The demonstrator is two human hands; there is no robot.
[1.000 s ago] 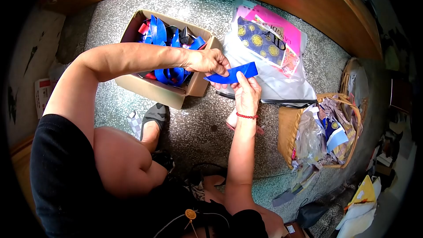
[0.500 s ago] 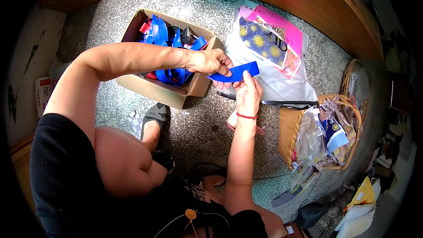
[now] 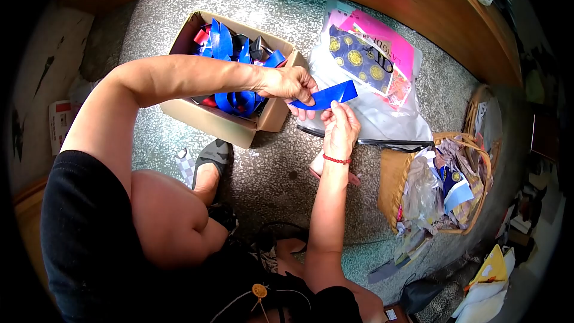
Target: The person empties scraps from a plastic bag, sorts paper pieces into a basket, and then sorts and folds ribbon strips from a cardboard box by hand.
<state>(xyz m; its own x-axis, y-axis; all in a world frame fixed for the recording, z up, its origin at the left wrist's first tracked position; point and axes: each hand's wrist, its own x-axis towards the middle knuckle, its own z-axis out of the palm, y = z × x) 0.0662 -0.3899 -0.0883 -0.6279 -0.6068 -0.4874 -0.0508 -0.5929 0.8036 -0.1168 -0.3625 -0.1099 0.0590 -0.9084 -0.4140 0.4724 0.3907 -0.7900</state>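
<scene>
Left grip has one end of the blue strip pinched, just right of the cardboard box. Right grip has its fingertips bunched at the strip's lower edge; can't tell if it's really holding. My worry: if that left pinch loosens, the strip could twist away. Room-wise, the left forearm crosses over the box, so its rim's a bump risk. Bare floor on the box's near side; plastic bag, then basket, crowd its right.
</scene>
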